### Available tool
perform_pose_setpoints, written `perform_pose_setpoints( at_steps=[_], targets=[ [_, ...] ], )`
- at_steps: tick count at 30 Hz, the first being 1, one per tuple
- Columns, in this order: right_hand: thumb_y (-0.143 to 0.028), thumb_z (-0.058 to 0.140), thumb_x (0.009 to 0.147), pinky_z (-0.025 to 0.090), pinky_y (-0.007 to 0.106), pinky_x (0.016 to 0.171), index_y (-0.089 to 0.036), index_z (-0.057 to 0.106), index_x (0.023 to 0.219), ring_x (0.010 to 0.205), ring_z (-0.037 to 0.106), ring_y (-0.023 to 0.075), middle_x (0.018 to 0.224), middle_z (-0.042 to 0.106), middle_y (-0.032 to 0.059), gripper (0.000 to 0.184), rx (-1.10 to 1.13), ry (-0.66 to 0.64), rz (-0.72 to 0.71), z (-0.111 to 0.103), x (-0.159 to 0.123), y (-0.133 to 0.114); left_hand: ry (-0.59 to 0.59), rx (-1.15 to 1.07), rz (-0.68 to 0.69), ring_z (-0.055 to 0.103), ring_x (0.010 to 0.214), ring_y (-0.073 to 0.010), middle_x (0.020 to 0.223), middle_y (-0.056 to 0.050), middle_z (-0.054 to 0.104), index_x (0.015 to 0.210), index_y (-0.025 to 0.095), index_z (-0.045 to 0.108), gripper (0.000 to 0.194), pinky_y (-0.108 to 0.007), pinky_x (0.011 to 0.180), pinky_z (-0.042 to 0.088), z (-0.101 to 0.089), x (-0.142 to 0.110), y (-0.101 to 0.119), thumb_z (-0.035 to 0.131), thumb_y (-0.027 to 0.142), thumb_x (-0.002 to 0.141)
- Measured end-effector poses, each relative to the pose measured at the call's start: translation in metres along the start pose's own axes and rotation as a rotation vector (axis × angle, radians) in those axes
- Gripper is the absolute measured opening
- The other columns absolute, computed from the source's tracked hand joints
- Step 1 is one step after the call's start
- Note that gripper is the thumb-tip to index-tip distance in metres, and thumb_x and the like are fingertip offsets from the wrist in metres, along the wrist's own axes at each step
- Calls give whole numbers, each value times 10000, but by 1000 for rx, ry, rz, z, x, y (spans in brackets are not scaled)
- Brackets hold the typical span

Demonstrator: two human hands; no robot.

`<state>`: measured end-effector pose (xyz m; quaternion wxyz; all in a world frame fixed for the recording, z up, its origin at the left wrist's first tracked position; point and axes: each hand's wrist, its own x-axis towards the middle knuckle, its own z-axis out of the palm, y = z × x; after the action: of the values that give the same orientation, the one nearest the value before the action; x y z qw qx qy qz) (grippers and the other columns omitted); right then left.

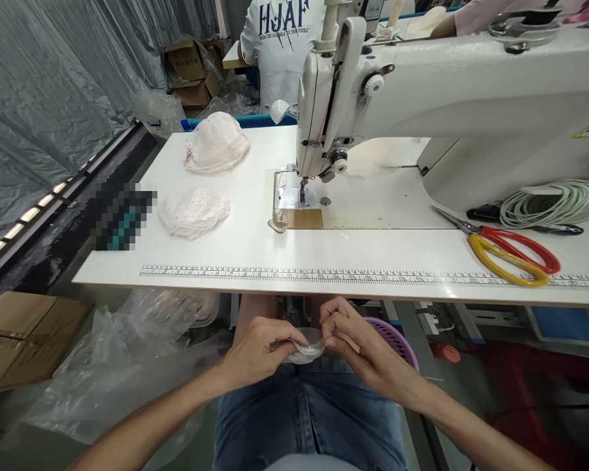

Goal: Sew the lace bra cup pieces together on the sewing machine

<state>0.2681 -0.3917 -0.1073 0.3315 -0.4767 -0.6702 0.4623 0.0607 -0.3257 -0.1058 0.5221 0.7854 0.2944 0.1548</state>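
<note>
Over my lap, in front of the table edge, my left hand (266, 350) pinches a small white piece of lace fabric (308, 350). My right hand (346, 333) is at the right end of the same piece, its fingers curled and pressed together on its edge. The fingers partly cover the fabric. On the white sewing table (216, 255) lies a flat pile of white lace pieces (195, 212). Behind that pile sits a rounded stack of pale fabric pieces (217, 142).
The sewing machine (318, 124) fills the table's middle and right. Scissors with red and yellow handles (510, 252) lie near a coiled pale cord (554, 203). A purple basket (395, 340) stands under the table. Cardboard boxes (24, 340) and plastic sheeting are left. A person (279, 52) sits beyond.
</note>
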Motion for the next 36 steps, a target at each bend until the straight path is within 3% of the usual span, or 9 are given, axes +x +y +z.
perform_pose_setpoints(
  at_steps=[5,10,16,18,20,23,26,30,36],
  targets=[
    [-297,306,985,325,256,613,-214,404,837,684,408,148,751,460,0,196,-127,-20,79,-3,-6,-7,59,120,80,613,708,-123,804,-42,678,909,154,699,266,-197,626,439,6,6,1,478,55,799],
    [-282,354,968,335,243,618,-206,442,830,663,449,135,727,522,-10,181,-227,-147,146,-19,-21,-15,149,321,225,588,716,-143,795,-64,638,915,146,676,255,-225,625,446,19,18,1,445,74,832],
    [-287,434,922,415,263,664,-214,590,835,707,569,168,719,622,12,193,-267,-323,175,-67,-54,-27,294,392,460,573,728,-149,808,-74,623,939,139,639,199,-254,667,474,34,29,4,467,78,861],
    [-325,433,920,428,279,668,-228,607,871,736,585,186,798,637,28,205,-362,-113,222,-95,-64,-26,308,382,492,574,731,-147,809,-73,625,953,139,633,207,-250,667,480,36,33,8,468,61,857],
    [-367,418,915,425,310,670,-238,579,907,753,576,214,851,623,48,206,-541,263,234,-126,-70,-18,320,377,509,576,728,-145,802,-73,628,953,139,634,213,-245,659,481,37,36,12,465,53,856],
    [-379,369,909,376,408,808,-240,539,1003,1000,495,320,1062,558,114,240,-906,681,203,-167,-70,5,333,360,517,585,722,-145,792,-77,635,943,136,642,208,-238,649,480,39,38,17,474,56,852],
    [-392,402,886,359,413,794,-237,545,982,1014,458,342,1012,551,116,231,-994,711,220,-190,-67,32,325,268,458,593,726,-141,794,-75,640,940,141,655,225,-229,645,475,41,38,21,470,57,843],
    [-367,455,864,363,347,699,-236,558,937,902,488,300,883,545,100,182,-961,676,239,-201,-63,53,329,87,247,600,719,-133,780,-49,650,876,155,681,223,-213,647,468,43,37,23,493,61,799],
    [-471,390,871,391,373,629,-249,512,1027,821,540,309,1006,522,126,298,-957,713,260,-186,-73,30,373,-225,-65,602,722,-142,764,-34,663,786,146,701,156,-209,666,458,51,37,15,551,133,749]
  ],
)
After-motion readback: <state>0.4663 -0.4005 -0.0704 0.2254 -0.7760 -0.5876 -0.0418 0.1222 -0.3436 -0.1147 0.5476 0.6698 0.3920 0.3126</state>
